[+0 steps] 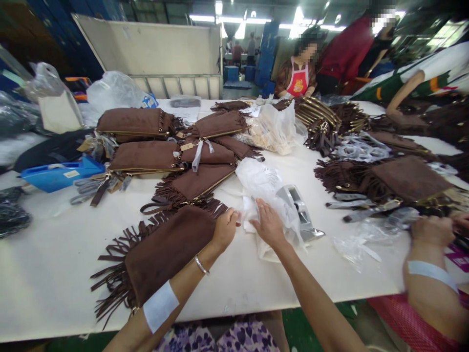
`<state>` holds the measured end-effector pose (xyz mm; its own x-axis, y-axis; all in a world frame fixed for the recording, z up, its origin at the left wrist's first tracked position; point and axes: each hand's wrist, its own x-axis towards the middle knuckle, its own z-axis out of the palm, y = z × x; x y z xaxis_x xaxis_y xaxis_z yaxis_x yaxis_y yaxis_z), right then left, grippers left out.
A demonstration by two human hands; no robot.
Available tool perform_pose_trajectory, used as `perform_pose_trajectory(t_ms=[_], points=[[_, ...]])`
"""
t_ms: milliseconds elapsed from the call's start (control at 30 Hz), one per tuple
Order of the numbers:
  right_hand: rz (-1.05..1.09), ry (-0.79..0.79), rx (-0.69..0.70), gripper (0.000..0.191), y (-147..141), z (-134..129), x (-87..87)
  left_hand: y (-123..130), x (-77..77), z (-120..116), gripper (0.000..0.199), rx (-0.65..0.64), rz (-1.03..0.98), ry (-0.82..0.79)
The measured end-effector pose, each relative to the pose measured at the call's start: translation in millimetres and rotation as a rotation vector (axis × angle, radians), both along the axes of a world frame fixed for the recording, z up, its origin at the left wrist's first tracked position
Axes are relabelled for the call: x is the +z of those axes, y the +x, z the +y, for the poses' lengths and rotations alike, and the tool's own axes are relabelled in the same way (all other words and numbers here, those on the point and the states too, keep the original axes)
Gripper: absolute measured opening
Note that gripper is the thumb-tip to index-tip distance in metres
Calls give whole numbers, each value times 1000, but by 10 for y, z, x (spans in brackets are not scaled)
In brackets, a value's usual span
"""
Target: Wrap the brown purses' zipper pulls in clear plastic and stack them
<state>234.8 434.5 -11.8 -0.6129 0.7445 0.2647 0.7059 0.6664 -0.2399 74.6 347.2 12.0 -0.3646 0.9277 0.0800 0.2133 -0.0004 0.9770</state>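
A brown fringed pouch (168, 249) lies flat on the white table, slanted in front of me. My left hand (226, 229) is at its upper right corner, fingers curled together; whatever they may pinch is hidden. Just right of it, my right hand (269, 225) rests with fingers stretched out on a pile of thin white plastic bags (258, 178). Beside that pile, partly under the plastic, stands a grey tape dispenser (298, 208). More brown fringed pouches (144, 156) with gold zips and tags lie stacked beyond the first one.
A blue plastic dispenser (62, 175) stands at the left. A clear bag of pale material (274, 129) sits mid-table. Further brown pouches (406, 178) are heaped at the right, where a co-worker's hands (432, 232) work close by. Other people stand across the table.
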Motion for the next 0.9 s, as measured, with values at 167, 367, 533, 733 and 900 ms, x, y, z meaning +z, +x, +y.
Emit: perform_pose_trajectory(t_ms=[167, 367, 533, 733, 900], points=[[-168, -7, 18, 53, -79, 27, 12, -67, 247, -466, 31, -128, 107, 33], [28, -39, -2, 45, -127, -239, 444, -405, 452, -1173, 27, 155, 30, -3], [400, -1042, -39, 66, -382, -1278, 647, -502, 593, -1828, 26, 226, 411, 102], [706, -1749, 1, 55, -689, -2219, 424, -357, 502, -2620, 32, 80, 772, 174], [899, -1754, 108, 38, -802, -2467, 414, -281, 341, -3189, 38, 45, 752, 224]])
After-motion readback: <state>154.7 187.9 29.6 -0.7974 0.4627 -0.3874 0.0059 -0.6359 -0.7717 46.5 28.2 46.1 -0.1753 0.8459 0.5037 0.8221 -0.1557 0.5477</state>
